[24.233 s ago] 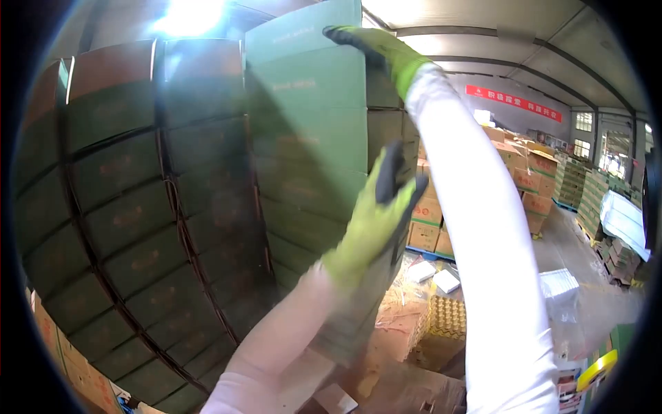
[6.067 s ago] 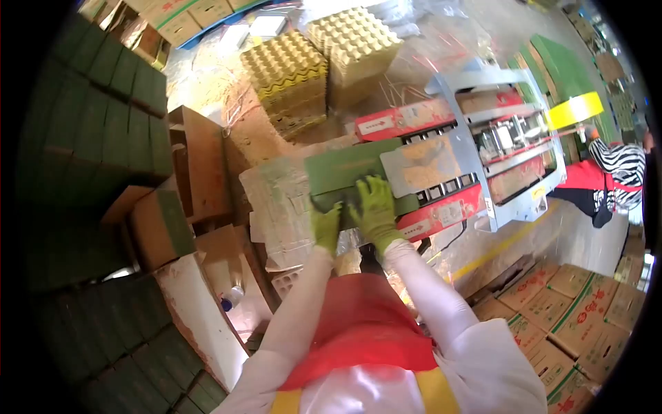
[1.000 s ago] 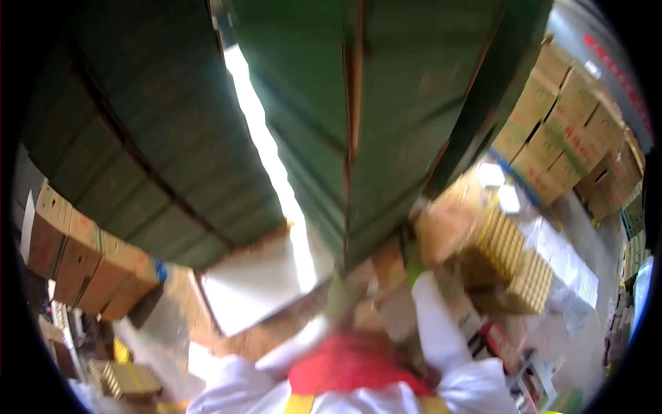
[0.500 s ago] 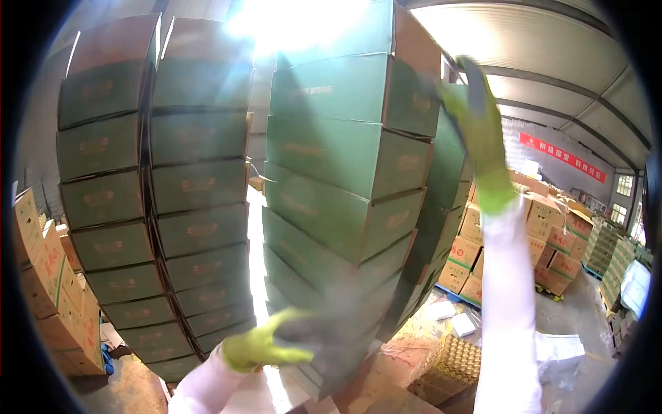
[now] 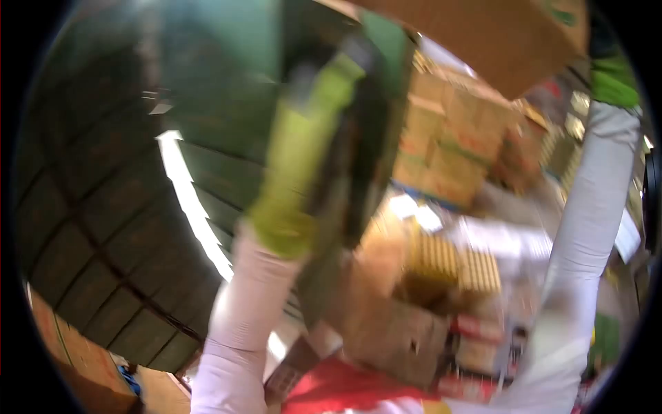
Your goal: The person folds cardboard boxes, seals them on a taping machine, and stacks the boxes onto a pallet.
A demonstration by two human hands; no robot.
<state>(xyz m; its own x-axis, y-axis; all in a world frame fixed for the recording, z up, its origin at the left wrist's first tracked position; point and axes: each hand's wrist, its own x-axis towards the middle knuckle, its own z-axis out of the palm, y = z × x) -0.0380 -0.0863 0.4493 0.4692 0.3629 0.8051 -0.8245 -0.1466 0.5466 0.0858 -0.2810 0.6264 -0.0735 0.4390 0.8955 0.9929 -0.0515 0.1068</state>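
Note:
A brown cardboard box (image 5: 489, 41) is tilted high at the upper right, its plain brown face towards me. My right hand (image 5: 614, 79), in a yellow-green glove, is at the box's right edge and appears to grip it, its fingers mostly lost in the dark rim of the view. My left hand (image 5: 303, 145), gloved the same way, is raised before the green box stack (image 5: 234, 90), below and left of the raised box. Motion smears its fingers, so whether they touch anything cannot be made out.
Brown cartons (image 5: 448, 131) stand piled on a blue pallet behind. Yellow egg-tray stacks (image 5: 431, 265) and white packets (image 5: 417, 210) lie on the floor. Another dark green box stack (image 5: 76, 228) rises at the left, with brown cartons (image 5: 83, 366) below it.
My view has swung down and right. The brown box has come into view at the upper right. My left hand has risen along the stack; my right hand has moved to the far right.

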